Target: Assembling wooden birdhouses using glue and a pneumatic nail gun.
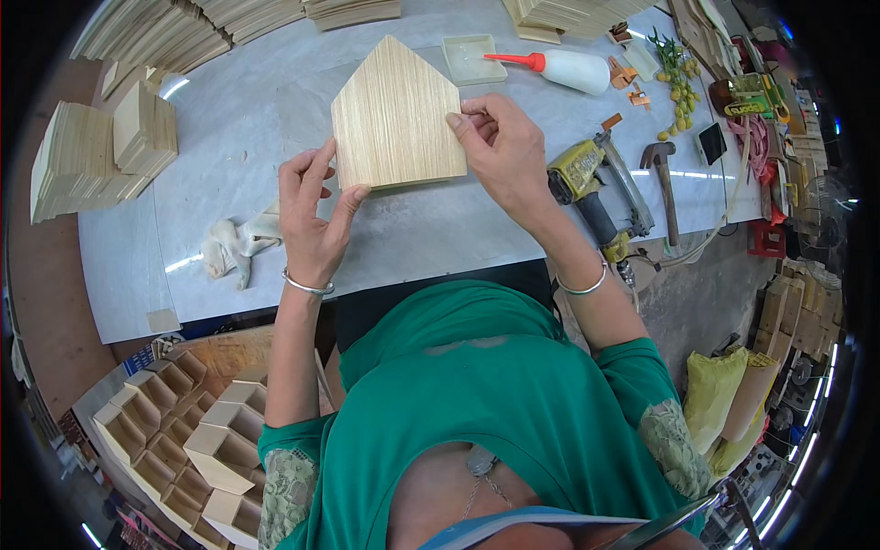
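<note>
Hammer (667,191) and bottle (576,71) on table (412,234)

House-shaped panel (396,115): was wood, straight-grained, smooth, matt. Tabletop (403,243): was smooth, with a glossy sheen. Squeeze bottle (577,71): was translucent plastic; its nozzle (518,60), opaque plastic. Nail gun (579,172): had a painted casing and metal magazine (628,179). Claw hammer (668,188): had a dull metal head. Bangles (310,287): were polished metal. Blouse (477,394): was matt cloth, lace-patterned at the sleeves (675,442).
</note>
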{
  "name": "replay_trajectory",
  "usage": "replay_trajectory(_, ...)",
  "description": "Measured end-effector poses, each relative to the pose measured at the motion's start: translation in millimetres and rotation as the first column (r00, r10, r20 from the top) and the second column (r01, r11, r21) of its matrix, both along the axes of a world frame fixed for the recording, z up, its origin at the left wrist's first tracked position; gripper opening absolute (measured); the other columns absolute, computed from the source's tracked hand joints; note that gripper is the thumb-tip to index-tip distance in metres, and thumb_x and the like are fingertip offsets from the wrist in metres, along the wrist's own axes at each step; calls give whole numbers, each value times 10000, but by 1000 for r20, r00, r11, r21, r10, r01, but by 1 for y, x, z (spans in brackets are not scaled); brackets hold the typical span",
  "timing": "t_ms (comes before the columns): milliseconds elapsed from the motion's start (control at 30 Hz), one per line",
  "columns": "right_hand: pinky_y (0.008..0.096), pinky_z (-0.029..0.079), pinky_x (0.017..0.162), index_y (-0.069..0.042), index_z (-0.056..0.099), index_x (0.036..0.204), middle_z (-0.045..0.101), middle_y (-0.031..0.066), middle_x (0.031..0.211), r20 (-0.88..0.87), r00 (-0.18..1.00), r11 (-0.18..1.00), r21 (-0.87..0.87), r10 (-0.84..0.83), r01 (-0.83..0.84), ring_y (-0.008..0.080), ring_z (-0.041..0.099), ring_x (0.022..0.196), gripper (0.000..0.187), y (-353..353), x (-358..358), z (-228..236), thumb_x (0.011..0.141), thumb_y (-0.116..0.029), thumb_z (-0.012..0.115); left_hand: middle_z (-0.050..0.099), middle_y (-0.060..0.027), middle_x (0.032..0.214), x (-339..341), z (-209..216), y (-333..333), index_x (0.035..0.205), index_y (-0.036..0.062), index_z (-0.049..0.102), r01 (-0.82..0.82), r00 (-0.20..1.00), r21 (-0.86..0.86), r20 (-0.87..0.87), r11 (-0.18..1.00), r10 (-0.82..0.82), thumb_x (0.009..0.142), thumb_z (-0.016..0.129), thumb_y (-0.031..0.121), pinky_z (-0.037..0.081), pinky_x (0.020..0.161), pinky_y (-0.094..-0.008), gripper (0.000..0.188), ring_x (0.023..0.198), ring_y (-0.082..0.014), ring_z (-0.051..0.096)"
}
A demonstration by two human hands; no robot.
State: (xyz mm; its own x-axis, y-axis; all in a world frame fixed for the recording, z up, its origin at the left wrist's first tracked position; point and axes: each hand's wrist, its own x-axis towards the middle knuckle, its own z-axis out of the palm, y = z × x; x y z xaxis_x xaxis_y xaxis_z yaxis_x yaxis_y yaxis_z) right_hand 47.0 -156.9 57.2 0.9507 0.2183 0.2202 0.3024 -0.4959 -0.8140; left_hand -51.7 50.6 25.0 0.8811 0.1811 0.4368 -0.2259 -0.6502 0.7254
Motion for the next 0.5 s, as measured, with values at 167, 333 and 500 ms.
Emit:
replay_trajectory(167, 354, 499, 606, -3, 604, 924, 581, 117, 839, 152, 988, 990, -143, 34, -12, 235, 618, 661, 188, 0, 2, -4, 834, -159, 657, 550, -114, 1058, -2, -3, -3, 1244, 32, 585, -13, 1000, -94, -23, 995, 10, 797, 744, 149, 497, 673, -270, 489, 846, -169, 575)
replay_trajectory(333, 333, 498, 590, -15, 599, 935, 574, 119, 833, 197, 973, 988, -115, 124, -103, 240, 615, 648, 146, -21, -4, 1, 827, -98, 652, 630, -126, 996, -6, -10, -5, 1179, 3, 619, -33, 997, -156, 62, 987, 43, 815, 716, 68, 528, 681, -261, 382, 797, -167, 633)
replay_trajectory(500, 329, 488, 569, -26, 588, 903, 564, 105, 801, 78, 948, 944, -146, 308, -295, 246, 605, 634, 107, -36, -25, 1, 824, -69, 646, 655, -124, 964, -4, -10, -12, 1103, -3, 660, -94, 987, -109, 123, 990, 107, 822, 707, 57, 533, 686, -263, 290, 794, -176, 645)
